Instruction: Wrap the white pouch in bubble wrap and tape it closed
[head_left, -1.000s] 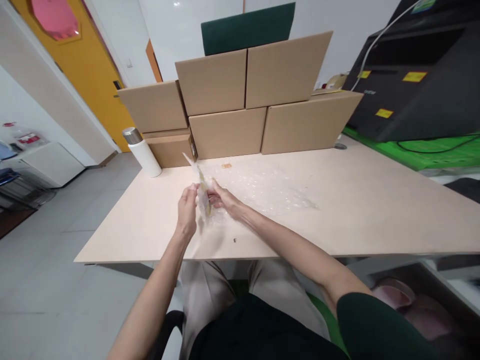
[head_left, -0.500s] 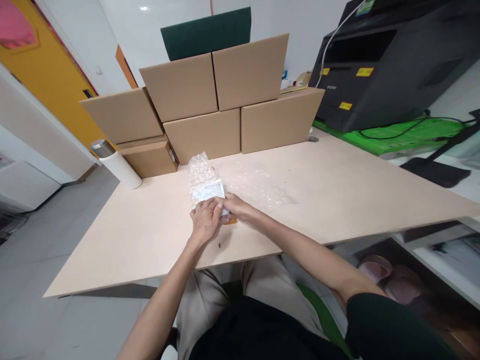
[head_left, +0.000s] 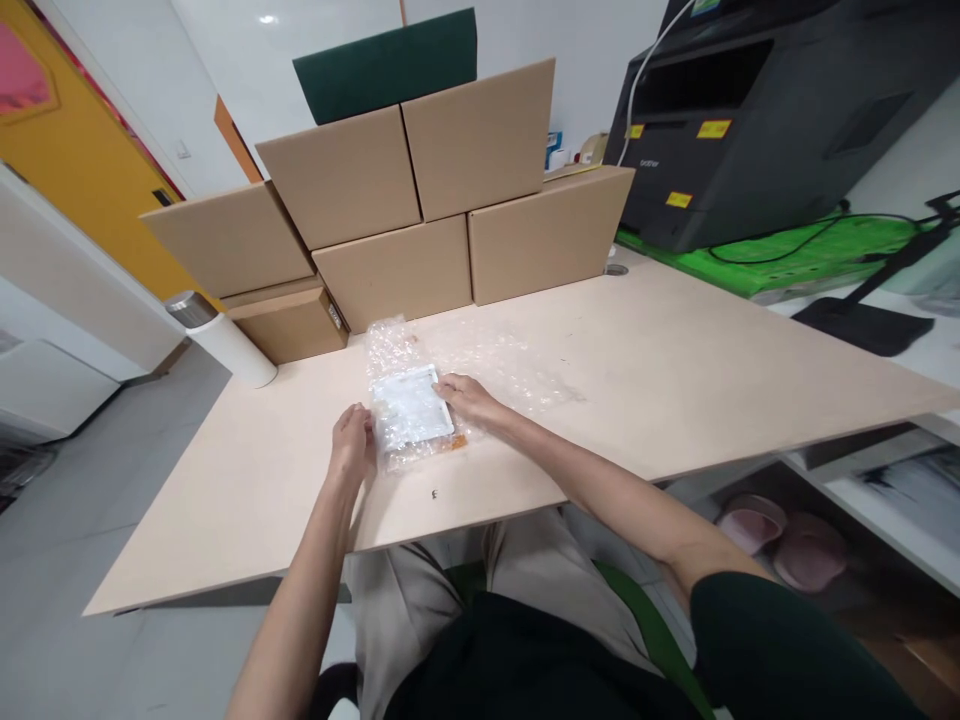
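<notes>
Hands [head_left: 352, 440] [head_left: 463, 397] flank flat white packet [head_left: 411, 409] on crinkly bubble wrap [head_left: 480, 365].

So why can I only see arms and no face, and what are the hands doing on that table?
The camera sits on the person's head and looks down, so you see only their own two arms, as if through their eyes. There is just this one view.

The left hand and the right hand rest at the two sides of a flat white packet. The packet lies on a sheet of clear bubble wrap, spread over the pale wooden table. Part of the wrap seems folded around the packet.

Behind it stand stacked brown cardboard boxes. A white bottle with a silver cap stands at the left, and a big black printer at the right.

Both hands touch the packet's edges with open fingers; neither lifts it.
</notes>
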